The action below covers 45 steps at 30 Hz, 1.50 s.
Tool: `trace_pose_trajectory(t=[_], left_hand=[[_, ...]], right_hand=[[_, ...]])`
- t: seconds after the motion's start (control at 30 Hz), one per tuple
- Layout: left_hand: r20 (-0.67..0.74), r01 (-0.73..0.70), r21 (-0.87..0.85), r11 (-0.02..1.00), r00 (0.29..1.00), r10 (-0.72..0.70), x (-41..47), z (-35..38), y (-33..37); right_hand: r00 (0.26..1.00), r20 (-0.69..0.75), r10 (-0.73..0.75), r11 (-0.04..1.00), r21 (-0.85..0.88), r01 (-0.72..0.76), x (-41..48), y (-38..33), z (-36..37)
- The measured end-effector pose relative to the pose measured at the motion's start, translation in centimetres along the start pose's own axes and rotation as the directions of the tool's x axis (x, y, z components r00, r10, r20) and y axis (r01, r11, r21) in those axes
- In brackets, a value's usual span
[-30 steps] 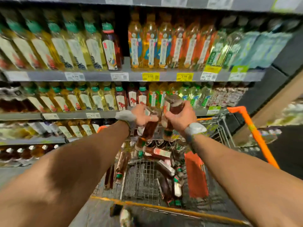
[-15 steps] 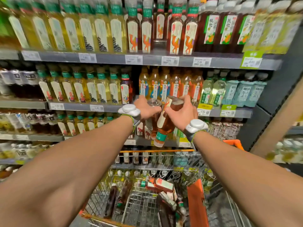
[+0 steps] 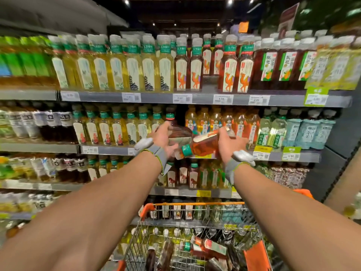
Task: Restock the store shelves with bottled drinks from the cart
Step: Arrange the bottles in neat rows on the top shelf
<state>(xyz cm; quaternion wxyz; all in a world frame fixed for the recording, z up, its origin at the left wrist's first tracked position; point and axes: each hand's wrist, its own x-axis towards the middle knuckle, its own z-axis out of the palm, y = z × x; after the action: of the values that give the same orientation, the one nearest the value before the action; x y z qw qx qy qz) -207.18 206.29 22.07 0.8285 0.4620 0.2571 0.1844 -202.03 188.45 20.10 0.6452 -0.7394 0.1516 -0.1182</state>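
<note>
My right hand (image 3: 229,143) grips a brown tea bottle (image 3: 201,144) that lies almost sideways, its green cap pointing left. My left hand (image 3: 163,138) grips a second, darker bottle (image 3: 179,132), also tilted, just behind and left of the first. Both hands are raised in front of the second shelf (image 3: 109,150) from the top. Above it, the top shelf (image 3: 205,97) carries dark tea bottles with an orange camel label (image 3: 227,75), with a gap (image 3: 210,83) between them. Below, the wire cart (image 3: 195,249) holds several more bottles lying flat.
Rows of yellow tea bottles (image 3: 132,73) fill the top shelf's left part. Pale green and blue bottles (image 3: 304,132) stand at the right of the second shelf. The cart's orange rim (image 3: 195,203) is near the lower shelves. A dark upright panel (image 3: 340,133) bounds the shelving on the right.
Both hands have risen from the cart up to the second shelf with their bottles. The right hand's bottle has tipped from near upright to almost sideways. The view has tilted up.
</note>
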Motion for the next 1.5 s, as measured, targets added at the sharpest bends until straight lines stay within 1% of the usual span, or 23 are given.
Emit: trace_pose_trajectory(t=[0.07,0.1,0.13,0.23,0.3,0.4,0.5,0.6,0.67,0.73,0.8,0.83,0.9,0.93,0.97,1.03,1.13,1.23,1.3,1.37,1.43,1.5], left_hand=[[0.032,0.051,-0.092,0.994,0.998,-0.048,0.0,-1.0,0.7],[0.039,0.068,-0.119,0.991,0.997,-0.064,-0.1,-1.1,0.7],[0.04,0.079,-0.142,0.987,0.996,-0.074,-0.2,-1.5,1.0],[0.065,0.108,-0.203,0.973,0.993,-0.097,-0.1,-2.5,1.5],[0.113,0.142,-0.223,0.964,0.986,-0.119,0.0,-3.0,1.6],[0.23,0.168,-0.237,0.957,0.967,-0.113,-0.3,-3.3,1.2],[0.312,0.148,-0.202,0.968,0.947,-0.08,-0.8,-3.0,1.2],[0.382,0.146,-0.141,0.979,0.92,-0.083,-1.3,-2.4,1.8],[0.385,0.114,-0.067,0.991,0.92,-0.08,-1.4,-2.1,2.4],[0.334,0.046,0.017,0.999,0.941,-0.049,-1.2,-1.7,2.6],[0.275,-0.039,0.067,0.997,0.961,0.019,-1.0,-1.2,2.7],[0.256,-0.073,0.066,0.995,0.965,0.053,-0.7,-1.1,2.9],[0.255,-0.12,0.009,0.993,0.96,0.114,-0.4,-0.7,3.3],[0.263,-0.144,-0.022,0.989,0.954,0.145,-0.2,-0.4,3.5],[0.27,-0.169,-0.038,0.985,0.947,0.173,-0.1,-0.2,3.9],[0.27,-0.236,-0.026,0.971,0.934,0.234,0.4,-0.2,4.3],[0.265,-0.34,0.11,0.934,0.916,0.303,1.0,-0.8,4.7],[0.235,-0.342,0.244,0.908,0.929,0.286,1.5,-1.1,5.1],[0.241,-0.324,0.267,0.908,0.934,0.263,2.0,-1.0,5.1],[0.252,-0.341,0.267,0.901,0.928,0.276,2.5,-0.7,4.8],[0.258,-0.4,0.262,0.878,0.906,0.336,3.0,0.2,4.7],[0.261,-0.458,0.289,0.841,0.882,0.391,3.4,1.3,4.6]], right_hand=[[0.994,0.041,0.099,0.964,0.245,-0.106,-0.5,-0.6,0.6],[0.989,0.073,0.13,0.929,0.34,-0.148,-0.5,-0.7,0.6],[0.982,0.105,0.158,0.898,0.398,-0.187,-0.6,-0.9,0.9],[0.947,0.237,0.216,0.839,0.451,-0.304,-1.1,-1.0,1.9],[0.912,0.339,0.232,0.779,0.497,-0.383,-1.9,-1.4,2.4],[0.886,0.409,0.217,0.726,0.539,-0.427,-3.2,-1.9,3.0],[0.861,0.466,0.203,0.738,0.505,-0.447,-4.1,-1.9,3.4],[0.851,0.482,0.208,0.72,0.513,-0.467,-4.7,-2.1,3.8],[0.858,0.487,0.162,0.713,0.544,-0.443,-5.3,-2.6,4.1],[0.854,0.507,0.12,0.698,0.568,-0.435,-5.6,-3.0,4.4],[0.839,0.537,0.088,0.649,0.608,-0.457,-5.7,-3.3,4.8],[0.829,0.556,0.06,0.621,0.629,-0.467,-5.9,-3.5,5.0],[0.798,0.603,-0.026,0.578,0.66,-0.48,-6.3,-4.0,5.1],[0.785,0.617,-0.056,0.573,0.664,-0.481,-6.5,-4.1,5.1],[0.781,0.621,-0.068,0.582,0.66,-0.475,-6.7,-4.2,5.2],[0.786,0.616,-0.058,0.635,0.63,-0.447,-6.7,-4.3,5.2],[0.772,0.632,-0.064,0.722,0.563,-0.402,-6.4,-4.2,5.1],[0.773,0.629,-0.084,0.809,0.495,-0.315,-6.0,-4.2,4.9],[0.775,0.626,-0.09,0.843,0.462,-0.276,-5.5,-4.5,5.1],[0.797,0.598,-0.086,0.88,0.421,-0.221,-4.9,-5.0,5.3],[0.84,0.529,-0.121,0.918,0.381,-0.108,-4.0,-5.4,5.7],[0.86,0.469,-0.203,0.945,0.324,0.046,-2.8,-5.7,6.2]])
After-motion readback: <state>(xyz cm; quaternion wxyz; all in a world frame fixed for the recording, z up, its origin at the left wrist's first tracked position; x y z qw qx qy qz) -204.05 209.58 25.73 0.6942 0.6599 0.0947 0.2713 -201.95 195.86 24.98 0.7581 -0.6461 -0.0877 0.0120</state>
